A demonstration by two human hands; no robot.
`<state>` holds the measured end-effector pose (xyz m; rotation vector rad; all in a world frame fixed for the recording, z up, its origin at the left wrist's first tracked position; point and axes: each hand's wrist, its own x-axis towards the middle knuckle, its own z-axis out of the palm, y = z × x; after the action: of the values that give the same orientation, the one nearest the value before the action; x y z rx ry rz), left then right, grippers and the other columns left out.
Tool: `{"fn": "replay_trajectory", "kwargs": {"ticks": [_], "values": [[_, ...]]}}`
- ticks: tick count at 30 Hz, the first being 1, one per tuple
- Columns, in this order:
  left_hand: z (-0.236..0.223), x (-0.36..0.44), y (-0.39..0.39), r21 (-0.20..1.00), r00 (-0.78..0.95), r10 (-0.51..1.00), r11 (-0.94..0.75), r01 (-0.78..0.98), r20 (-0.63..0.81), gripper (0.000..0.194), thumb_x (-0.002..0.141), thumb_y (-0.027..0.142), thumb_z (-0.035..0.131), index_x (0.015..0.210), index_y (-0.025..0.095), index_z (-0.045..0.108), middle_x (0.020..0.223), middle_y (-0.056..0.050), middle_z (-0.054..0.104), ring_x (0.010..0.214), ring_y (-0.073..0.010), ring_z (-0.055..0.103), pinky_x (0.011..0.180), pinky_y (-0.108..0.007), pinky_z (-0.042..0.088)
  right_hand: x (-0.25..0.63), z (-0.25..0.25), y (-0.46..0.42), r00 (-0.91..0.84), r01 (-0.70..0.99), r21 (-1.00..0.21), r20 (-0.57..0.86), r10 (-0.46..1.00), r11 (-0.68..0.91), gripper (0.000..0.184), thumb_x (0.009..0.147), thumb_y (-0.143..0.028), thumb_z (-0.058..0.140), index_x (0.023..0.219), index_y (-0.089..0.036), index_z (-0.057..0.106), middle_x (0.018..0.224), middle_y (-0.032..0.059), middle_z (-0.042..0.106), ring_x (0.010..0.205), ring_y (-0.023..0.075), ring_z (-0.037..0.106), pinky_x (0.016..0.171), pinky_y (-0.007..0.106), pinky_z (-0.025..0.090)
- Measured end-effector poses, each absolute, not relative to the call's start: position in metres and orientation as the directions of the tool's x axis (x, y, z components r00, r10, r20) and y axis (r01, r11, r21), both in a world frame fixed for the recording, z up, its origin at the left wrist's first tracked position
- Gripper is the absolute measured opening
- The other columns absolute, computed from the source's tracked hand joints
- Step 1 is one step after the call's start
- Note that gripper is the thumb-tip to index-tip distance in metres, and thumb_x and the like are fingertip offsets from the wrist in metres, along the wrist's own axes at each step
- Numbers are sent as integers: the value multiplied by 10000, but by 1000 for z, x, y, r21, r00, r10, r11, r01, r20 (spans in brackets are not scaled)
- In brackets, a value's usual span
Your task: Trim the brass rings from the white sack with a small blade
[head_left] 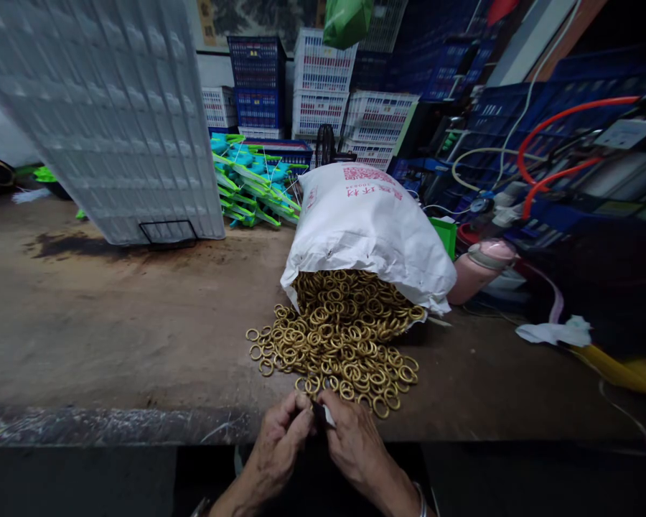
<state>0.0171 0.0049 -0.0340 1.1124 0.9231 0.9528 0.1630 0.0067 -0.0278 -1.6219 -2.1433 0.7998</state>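
Close together at the table's front edge, my two hands meet just below a heap of brass-coloured rings (334,345). My left hand (281,439) is closed in a pinch; its fingertips are at the nearest rings, and what they hold is hidden. Between thumb and fingers of my right hand (355,441) is a small dark and white piece (324,413), too small to name, pointing toward the left hand. The rings spill from the open mouth of a white woven sack (369,222) with red print, lying on its side.
A grey-white ribbed panel (134,129) stands in a black wire holder (168,231) on the wooden table (113,323). Green and blue plastic pieces (255,179) lie behind it. Right of the sack are a pink bottle (481,269) and red hoses (538,161). Stacked crates (323,72) stand behind.
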Motion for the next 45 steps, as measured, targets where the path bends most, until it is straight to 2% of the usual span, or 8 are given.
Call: {"fn": "replay_trajectory", "kwargs": {"ticks": [10,15,20,27,31,34,39,45], "values": [[-15,6,-9,957,434,879,267,-111,-195,342,795,476,485,654,165,492,558,26,444,449,-63,343,435,-196,257,168,-43,12,-233,850,-506,-106,967,149,305,664,-20,377,864,-199,524,689,12,626,619,147,567,545,223,286],[-18,-3,-3,778,364,845,515,-358,-392,348,764,500,513,701,158,525,475,56,397,370,-40,270,357,-171,169,159,-48,11,-181,858,-490,-10,983,153,307,685,-10,361,864,-203,518,664,6,604,618,151,565,555,232,288],[-30,-17,-1,715,289,859,512,-476,-422,281,786,417,512,725,144,543,531,18,487,404,-49,342,369,-166,230,146,-45,14,-173,875,-455,28,985,167,375,729,-40,411,1052,-221,474,826,12,638,721,168,589,606,245,297],[-34,-20,0,531,350,834,545,-649,-427,248,715,302,607,923,182,546,692,7,547,463,-58,429,384,-164,266,138,-45,18,-130,932,-347,-62,990,101,297,782,-16,366,935,-213,527,799,33,643,727,172,581,610,264,270],[-37,-18,4,446,373,814,563,-695,-446,164,735,302,606,757,146,563,730,-15,561,566,-82,504,423,-167,325,141,-46,19,-126,914,-396,-67,990,89,309,755,-1,364,922,-206,522,804,34,632,720,170,564,618,262,271],[-39,-13,8,537,309,839,529,-657,-448,199,734,323,619,697,144,539,731,-13,560,591,-91,512,422,-167,349,146,-40,22,-138,830,-554,-81,987,71,224,758,-50,384,870,-198,510,753,20,598,686,155,531,610,249,288],[-39,2,14,874,174,932,358,-329,-317,281,739,380,604,930,185,535,628,34,522,459,-75,426,361,-163,310,153,-17,26,-248,424,-904,-182,951,-62,169,828,-317,402,736,-190,463,635,-38,443,577,103,395,544,210,311],[-33,10,17,987,200,977,99,-124,-73,188,787,331,546,836,156,594,762,-20,569,700,-124,493,657,-229,402,153,-14,22,-285,138,-942,-333,899,-305,191,752,-369,525,719,-192,463,515,-96,321,453,55,265,439,187,234]]}}
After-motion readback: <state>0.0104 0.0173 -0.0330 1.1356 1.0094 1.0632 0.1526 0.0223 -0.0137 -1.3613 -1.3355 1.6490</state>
